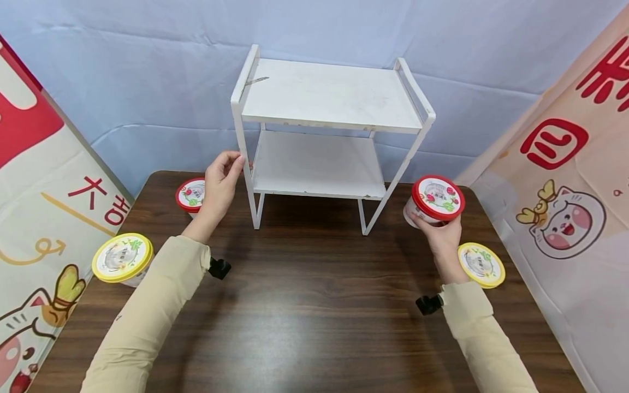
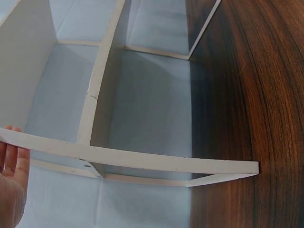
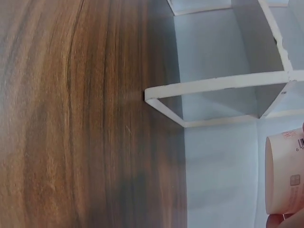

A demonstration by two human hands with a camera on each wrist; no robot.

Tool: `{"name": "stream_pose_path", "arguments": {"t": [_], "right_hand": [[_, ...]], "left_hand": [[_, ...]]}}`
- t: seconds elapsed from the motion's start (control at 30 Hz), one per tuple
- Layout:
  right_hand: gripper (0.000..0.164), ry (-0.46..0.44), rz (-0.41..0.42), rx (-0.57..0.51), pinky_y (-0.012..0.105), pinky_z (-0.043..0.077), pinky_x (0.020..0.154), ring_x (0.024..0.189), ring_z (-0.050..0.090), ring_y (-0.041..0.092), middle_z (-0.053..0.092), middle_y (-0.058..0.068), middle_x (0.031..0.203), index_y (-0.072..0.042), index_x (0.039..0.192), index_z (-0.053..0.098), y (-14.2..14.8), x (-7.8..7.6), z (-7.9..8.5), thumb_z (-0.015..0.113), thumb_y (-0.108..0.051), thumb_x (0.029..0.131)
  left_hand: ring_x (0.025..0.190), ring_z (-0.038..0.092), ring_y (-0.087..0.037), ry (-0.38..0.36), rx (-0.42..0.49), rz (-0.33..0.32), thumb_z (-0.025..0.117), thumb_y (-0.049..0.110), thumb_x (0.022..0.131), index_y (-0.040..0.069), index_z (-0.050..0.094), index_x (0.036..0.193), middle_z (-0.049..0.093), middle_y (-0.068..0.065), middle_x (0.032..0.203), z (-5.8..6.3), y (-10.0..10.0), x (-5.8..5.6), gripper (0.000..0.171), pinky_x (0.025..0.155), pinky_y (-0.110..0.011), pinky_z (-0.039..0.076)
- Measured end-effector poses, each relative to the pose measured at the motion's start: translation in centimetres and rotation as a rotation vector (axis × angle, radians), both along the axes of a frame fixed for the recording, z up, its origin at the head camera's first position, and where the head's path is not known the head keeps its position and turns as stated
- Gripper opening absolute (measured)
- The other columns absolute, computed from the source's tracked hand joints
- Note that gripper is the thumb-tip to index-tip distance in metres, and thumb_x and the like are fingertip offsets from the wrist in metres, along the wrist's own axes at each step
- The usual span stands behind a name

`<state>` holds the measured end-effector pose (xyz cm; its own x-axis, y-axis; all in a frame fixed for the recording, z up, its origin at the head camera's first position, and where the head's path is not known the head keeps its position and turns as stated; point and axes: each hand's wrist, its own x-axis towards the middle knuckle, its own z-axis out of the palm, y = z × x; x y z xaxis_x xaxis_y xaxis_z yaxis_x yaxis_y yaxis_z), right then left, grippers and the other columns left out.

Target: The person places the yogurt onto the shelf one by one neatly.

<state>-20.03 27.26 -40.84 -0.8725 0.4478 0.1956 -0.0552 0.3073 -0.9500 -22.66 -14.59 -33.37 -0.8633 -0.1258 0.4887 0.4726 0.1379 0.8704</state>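
A white two-tier shelf rack [image 1: 334, 95] stands on the table. My left hand [image 1: 223, 177] grips its left front post, with the thumb in front and fingertips showing past the post; the left wrist view has the fingers [image 2: 14, 159] behind the white bar. In my right hand [image 1: 446, 240] is a paper tub with a red lid [image 1: 439, 197], held up to the right of the rack and slightly tilted. The right wrist view shows the tub's pale side [image 3: 287, 175] at its right edge; most of that hand is cut off there.
Another red-lidded tub [image 1: 190, 194] sits behind my left wrist, partly hidden. One yellow-lidded tub [image 1: 123, 257] stands at the table's left edge, another yellow-lidded tub [image 1: 481, 265] beside my right wrist. Printed panels flank the brown table [image 1: 314, 327]; a pale blue cloth [image 1: 162, 109] hangs behind.
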Motion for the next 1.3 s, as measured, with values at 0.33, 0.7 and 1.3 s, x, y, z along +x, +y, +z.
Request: {"name": "stream_pose_path", "arguments": {"t": [0.33, 0.7, 1.3], "right_hand": [[0.082, -0.023, 0.004, 0.0, 0.03, 0.035, 0.099, 0.116, 0.039, 0.012, 0.043, 0.004, 0.132, -0.015, 0.137, 0.031, -0.7, 1.1, 0.9, 0.078, -0.011, 0.07], [0.081, -0.045, 0.038, 0.063, 0.032, 0.037, 0.099, 0.119, 0.037, 0.014, 0.041, 0.003, 0.133, -0.017, 0.137, 0.029, -1.5, 2.4, 1.8, 0.076, -0.015, 0.072], [0.079, -0.062, 0.082, 0.129, 0.032, 0.038, 0.097, 0.116, 0.039, 0.012, 0.044, 0.002, 0.132, -0.017, 0.137, 0.031, -3.0, 4.4, 3.3, 0.076, -0.015, 0.072]], "left_hand": [[0.071, 0.052, -0.006, 0.005, -0.017, 0.009, 0.05, 0.0, 0.092, -0.018, 0.053, 0.097, 0.058, -0.006, 0.081, 0.0, 0.0, 0.0, 0.019, 0.068, -0.013, 0.044], [0.07, 0.051, -0.005, 0.001, -0.009, 0.005, 0.05, 0.0, 0.091, -0.018, 0.053, 0.097, 0.057, 0.0, 0.08, 0.1, 0.0, 0.1, 0.019, 0.067, -0.013, 0.044], [0.07, 0.054, -0.002, 0.002, 0.014, -0.001, 0.05, -0.001, 0.091, -0.018, 0.054, 0.096, 0.062, -0.014, 0.082, 0.0, 0.0, 0.0, 0.019, 0.067, -0.013, 0.045]]}}
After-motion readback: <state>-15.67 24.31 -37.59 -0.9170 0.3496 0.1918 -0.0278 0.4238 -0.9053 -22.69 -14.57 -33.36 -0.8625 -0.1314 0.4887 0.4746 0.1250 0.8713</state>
